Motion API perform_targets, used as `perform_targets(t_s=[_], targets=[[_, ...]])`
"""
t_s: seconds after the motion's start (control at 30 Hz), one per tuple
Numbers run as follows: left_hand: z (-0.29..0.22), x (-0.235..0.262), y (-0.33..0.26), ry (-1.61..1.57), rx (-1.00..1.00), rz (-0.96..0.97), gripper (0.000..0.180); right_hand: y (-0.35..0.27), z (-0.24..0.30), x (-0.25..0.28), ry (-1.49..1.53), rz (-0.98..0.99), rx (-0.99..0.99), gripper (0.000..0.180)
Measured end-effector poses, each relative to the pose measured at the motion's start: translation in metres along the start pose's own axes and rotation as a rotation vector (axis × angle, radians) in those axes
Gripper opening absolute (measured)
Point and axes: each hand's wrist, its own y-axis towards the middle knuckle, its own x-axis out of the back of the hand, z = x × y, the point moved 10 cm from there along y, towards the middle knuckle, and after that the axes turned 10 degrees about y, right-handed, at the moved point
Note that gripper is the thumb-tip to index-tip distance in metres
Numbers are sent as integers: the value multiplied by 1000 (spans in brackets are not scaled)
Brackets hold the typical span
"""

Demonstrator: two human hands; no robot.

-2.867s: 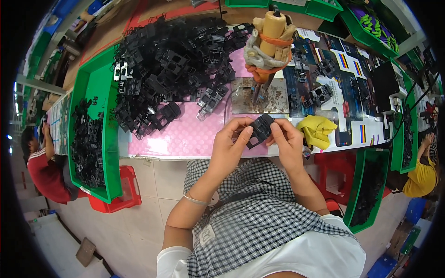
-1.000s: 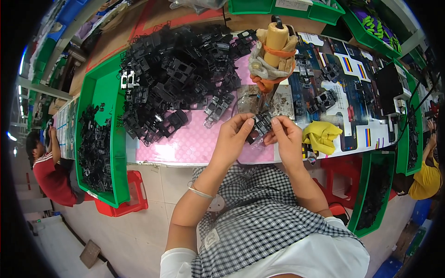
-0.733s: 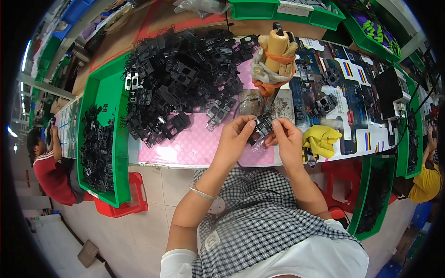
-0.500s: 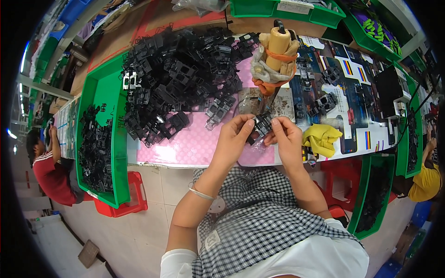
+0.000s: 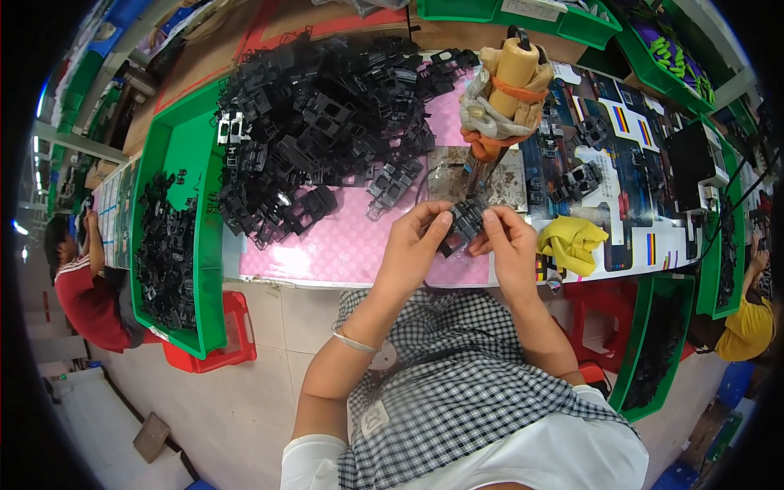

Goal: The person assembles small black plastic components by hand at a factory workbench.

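Note:
Both hands pinch one small black plastic part (image 5: 461,224) over the near edge of the pink mat (image 5: 327,253). My left hand (image 5: 412,249) grips its left side with thumb and fingers. My right hand (image 5: 510,249) holds its right side. Just beyond the part stands an upright tool (image 5: 506,90) wrapped in tan cloth and orange bands, on a metal plate (image 5: 506,175). A big heap of black plastic parts (image 5: 327,131) covers the mat to the left.
A long green tray (image 5: 184,163) with more black parts lies at the left. A yellow cloth (image 5: 572,245) sits right of my hands. Green bins (image 5: 523,12) line the back, another green bin (image 5: 661,343) hangs low right. People sit at far left and far right.
The view has shifted slightly; my hands have carried the black part a little farther onto the mat, toward the wrapped tool. Both hands stay on it.

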Motion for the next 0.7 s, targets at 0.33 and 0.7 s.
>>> perform_targets(t_s=[0.33, 0.7], targets=[[-65, 89, -51, 162, -417, -444, 19, -23, -3, 21, -22, 5, 43, 22], [-209, 230, 5, 1334, -940, -1133, 24, -26, 4, 8, -163, 44, 209, 18]])
